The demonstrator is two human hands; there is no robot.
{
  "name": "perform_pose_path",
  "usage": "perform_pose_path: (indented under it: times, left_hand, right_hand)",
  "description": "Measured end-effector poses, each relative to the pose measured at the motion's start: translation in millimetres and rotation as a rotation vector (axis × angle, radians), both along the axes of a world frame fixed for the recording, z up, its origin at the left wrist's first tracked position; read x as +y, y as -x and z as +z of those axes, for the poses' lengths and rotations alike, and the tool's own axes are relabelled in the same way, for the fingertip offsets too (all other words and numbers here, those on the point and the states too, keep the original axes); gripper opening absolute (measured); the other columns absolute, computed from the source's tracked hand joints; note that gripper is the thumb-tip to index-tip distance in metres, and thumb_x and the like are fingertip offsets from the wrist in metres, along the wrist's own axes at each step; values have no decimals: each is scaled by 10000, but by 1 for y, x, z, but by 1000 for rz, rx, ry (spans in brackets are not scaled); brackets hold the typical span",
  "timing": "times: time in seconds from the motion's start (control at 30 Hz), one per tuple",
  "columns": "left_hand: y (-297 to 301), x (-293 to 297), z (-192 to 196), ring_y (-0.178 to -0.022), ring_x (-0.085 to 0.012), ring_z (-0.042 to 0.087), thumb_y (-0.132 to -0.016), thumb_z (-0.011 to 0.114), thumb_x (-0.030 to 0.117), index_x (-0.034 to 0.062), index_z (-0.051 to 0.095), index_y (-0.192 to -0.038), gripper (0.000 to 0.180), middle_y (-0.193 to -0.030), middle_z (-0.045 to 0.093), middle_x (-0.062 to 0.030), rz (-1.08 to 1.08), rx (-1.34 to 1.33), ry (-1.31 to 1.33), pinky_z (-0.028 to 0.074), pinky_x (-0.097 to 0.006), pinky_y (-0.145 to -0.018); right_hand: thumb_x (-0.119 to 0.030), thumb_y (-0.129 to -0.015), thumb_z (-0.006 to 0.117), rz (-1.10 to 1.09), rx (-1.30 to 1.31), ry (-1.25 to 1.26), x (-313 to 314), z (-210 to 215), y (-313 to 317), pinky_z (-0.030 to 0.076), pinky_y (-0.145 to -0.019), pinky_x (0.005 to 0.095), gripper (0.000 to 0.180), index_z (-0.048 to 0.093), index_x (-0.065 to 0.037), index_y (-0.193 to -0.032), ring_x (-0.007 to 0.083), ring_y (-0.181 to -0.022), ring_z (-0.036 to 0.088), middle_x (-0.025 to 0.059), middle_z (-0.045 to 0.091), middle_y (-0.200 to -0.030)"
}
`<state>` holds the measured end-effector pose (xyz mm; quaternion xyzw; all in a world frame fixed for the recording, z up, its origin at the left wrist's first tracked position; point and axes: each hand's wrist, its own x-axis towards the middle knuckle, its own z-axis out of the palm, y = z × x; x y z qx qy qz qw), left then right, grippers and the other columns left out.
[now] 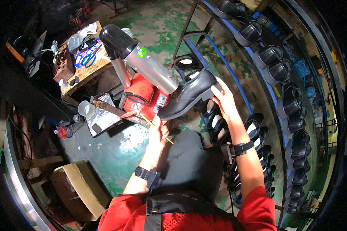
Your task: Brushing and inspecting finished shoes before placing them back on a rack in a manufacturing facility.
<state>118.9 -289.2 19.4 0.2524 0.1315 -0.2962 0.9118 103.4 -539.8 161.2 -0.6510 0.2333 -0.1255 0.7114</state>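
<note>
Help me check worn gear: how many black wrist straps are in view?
2: left strap around the left forearm, right strap around the right forearm.

Shoe workshop, racked black shoes (291, 102), red-and-silver machine (149, 67), cluttered workbench (88, 74)

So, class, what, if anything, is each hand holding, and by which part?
The right hand holds the black shoe by its heel end; the left hand holds its toe tip and, by the middle, a thin stick.
</note>
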Motion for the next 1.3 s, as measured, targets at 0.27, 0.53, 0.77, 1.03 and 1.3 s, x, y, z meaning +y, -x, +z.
perform_pose_path:
  times: [0.27, 0.53, 0.77, 1.03, 1.3]
  left_hand:
    - [7, -4, -8, -514, -45, 330, -939, 524, 215, 178, 425, -1300, 376, -786, 452, 37, -37, 35, 106, 256, -168, -401]
    - [16, 3, -12, -523, -51, 351, -940, 515, 178, 178, 390, -1348, 427, -800, 461, 34, -66, 55, 165, 278, -172, -409]
    - [37, 10, 2, -531, -62, 372, -952, 477, 162, 168, 359, -1384, 448, -790, 472, 37, -148, 102, 248, 288, -186, -419]
    - [38, 10, 14, -503, -65, 355, -964, 484, 289, 220, 400, -1324, 376, -784, 484, 25, -136, 228, 180, 265, -184, -407]
    - [29, 5, 22, -476, -57, 344, -960, 506, 238, 204, 301, -1361, 452, -771, 442, 44, -56, -113, -204, 272, -189, -397]
  right_hand:
    - [-97, -780, 703, 177, -130, 78, -5, 3, -11, 332, -1004, 293, 594, 465, -52, -1322, 162, -1202, 418, 65, 458, -1316]
    - [-86, -764, 703, 271, -171, 140, 8, 24, -6, 263, -1064, 319, 605, 462, -35, -1317, 191, -1270, 376, 76, 461, -1318]
    - [-33, -746, 706, 274, -191, 245, 23, 40, 23, 301, -1045, 315, 633, 447, -16, -1323, 184, -1241, 405, 91, 453, -1321]
    - [-38, -711, 687, 339, -178, 327, 16, 47, 28, 316, -1050, 340, 617, 474, -25, -1290, 212, -1286, 373, 95, 418, -1369]
    - [82, -613, 598, 249, -21, 228, -23, 17, 42, 330, -1064, 350, 593, 543, -78, -1181, 223, -1311, 356, 100, 394, -1399]
